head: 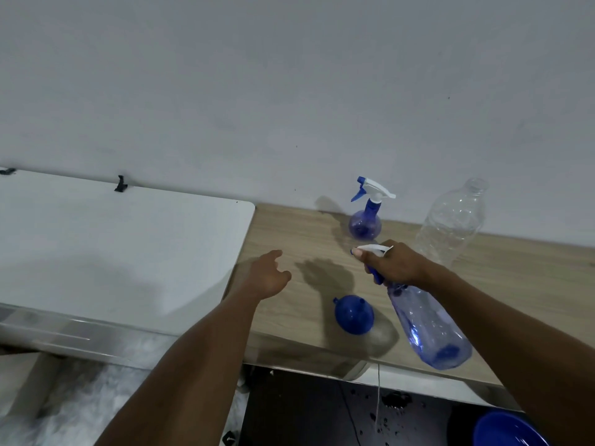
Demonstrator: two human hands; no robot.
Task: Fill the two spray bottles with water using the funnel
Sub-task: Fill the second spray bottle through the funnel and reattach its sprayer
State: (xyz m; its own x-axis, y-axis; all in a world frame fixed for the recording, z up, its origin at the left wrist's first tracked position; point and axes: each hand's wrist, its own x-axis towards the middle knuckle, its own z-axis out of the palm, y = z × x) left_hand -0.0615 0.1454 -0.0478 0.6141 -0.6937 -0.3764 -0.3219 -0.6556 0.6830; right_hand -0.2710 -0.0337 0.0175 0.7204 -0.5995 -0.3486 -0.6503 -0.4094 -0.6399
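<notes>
Blue-tinted spray bottle [428, 326] hangs tilted, neck gripped by right hand [394, 265]; left hand [269, 275] hovers loose, empty.

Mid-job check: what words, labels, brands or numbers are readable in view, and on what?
No text can be read.
The tall spray bottle in the right hand, the round spray bottle, the clear bottle and the funnel carry no visible label.
A small white mark at the bottom edge is too small to read.
</notes>
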